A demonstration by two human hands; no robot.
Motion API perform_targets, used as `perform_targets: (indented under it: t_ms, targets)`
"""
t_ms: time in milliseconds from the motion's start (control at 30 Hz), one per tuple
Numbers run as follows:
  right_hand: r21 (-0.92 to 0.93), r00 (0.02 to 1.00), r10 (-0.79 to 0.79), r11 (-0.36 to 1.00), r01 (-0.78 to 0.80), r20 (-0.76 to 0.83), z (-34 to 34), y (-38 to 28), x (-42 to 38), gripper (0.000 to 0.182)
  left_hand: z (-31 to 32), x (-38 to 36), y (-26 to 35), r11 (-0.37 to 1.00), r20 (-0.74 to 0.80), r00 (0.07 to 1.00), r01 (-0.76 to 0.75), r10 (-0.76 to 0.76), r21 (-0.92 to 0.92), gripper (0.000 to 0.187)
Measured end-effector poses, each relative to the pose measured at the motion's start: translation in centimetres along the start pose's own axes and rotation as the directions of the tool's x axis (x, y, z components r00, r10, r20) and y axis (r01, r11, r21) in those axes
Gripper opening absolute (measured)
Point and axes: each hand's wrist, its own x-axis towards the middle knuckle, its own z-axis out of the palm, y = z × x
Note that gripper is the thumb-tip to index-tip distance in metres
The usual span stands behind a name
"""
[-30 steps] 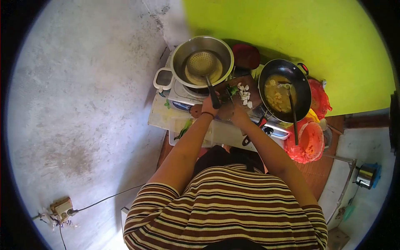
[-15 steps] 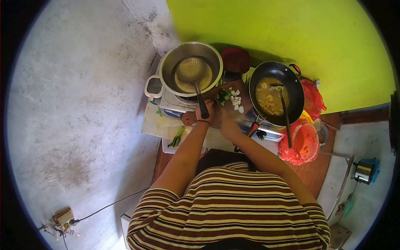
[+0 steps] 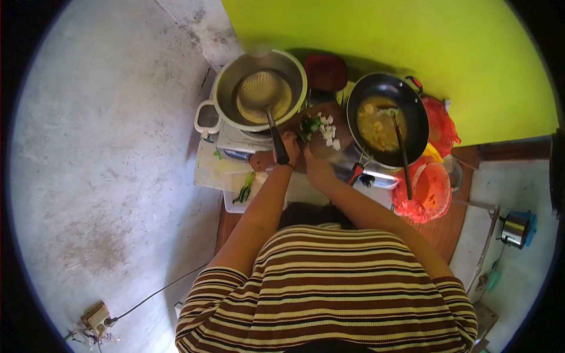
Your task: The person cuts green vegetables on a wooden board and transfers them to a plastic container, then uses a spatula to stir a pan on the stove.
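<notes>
A brown cutting board bears chopped green leaves and white pieces. My left hand is over the board's left part, beside the greens, partly hidden by the black handle of a skimmer; its fingers are not clear. Close to its right, my right hand is at the board's near edge. Blur hides its fingers and anything held in them. The skimmer rests in a large metal pot at the left. On the right, a black wok holds yellowish food in liquid with a ladle.
Both pans stand on a stove. Green vegetables lie in a white tray nearer my body. Red plastic-covered containers stand right of the wok. A dark red container is behind the board, by the green wall.
The whole view has shifted, so the pans and board appear higher and slightly further left. Both hands remain at the board, and my right hand appears closer to my left.
</notes>
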Motion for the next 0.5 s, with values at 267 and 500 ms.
perform_targets:
  t_ms: [267,500]
  targets:
    - [-0.032,1.000,-0.002,0.999,0.002,-0.002,0.5,0.1,2.7,0.046,-0.7,-0.3,1.4,0.959,-0.114,0.985,0.091,-0.126,-0.270,0.015]
    - [-0.086,0.996,-0.025,0.996,0.018,-0.085,0.2,-0.6,0.7,0.049,1.3,-0.5,-1.6,0.935,-0.193,0.977,0.013,-0.087,-0.353,0.011]
